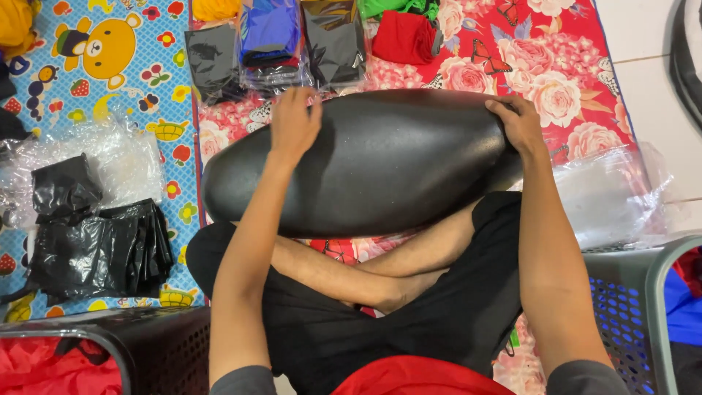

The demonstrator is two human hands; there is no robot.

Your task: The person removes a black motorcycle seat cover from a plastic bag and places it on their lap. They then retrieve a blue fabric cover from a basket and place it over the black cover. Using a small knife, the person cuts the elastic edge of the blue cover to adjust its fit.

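Head view: the fingers [303, 102] of the left hand [294, 123] are curling over the far edge of a black seat cover [373, 164], pinching its rim at about 11 o'clock of the object. The right hand [518, 121] is gripping the narrower end at roughly 2 o'clock, with its fingers wrapping down over the edge and partly hiding behind it.

The black seat cover is looking long, rounded and tapering, like a stretched oval, with a faintly grainy, dull-shining surface that is catching light along its top. It is lying across the person's crossed legs [380, 274], at the middle of the picture, with its broad end pointing to 9 o'clock.

A red floral mat [541, 58] is spreading beneath it toward 1 o'clock, and a blue cartoon-bear mat [110, 66] is lying at 10 o'clock. Folded cloths in clear bags [292, 44] are sitting in a row at 12 o'clock. Crumpled black plastic bags [95, 249] are resting at 8 o'clock, clear plastic wrap [607, 197] at 3 o'clock, and a grey basket [643, 314] at 4 o'clock.
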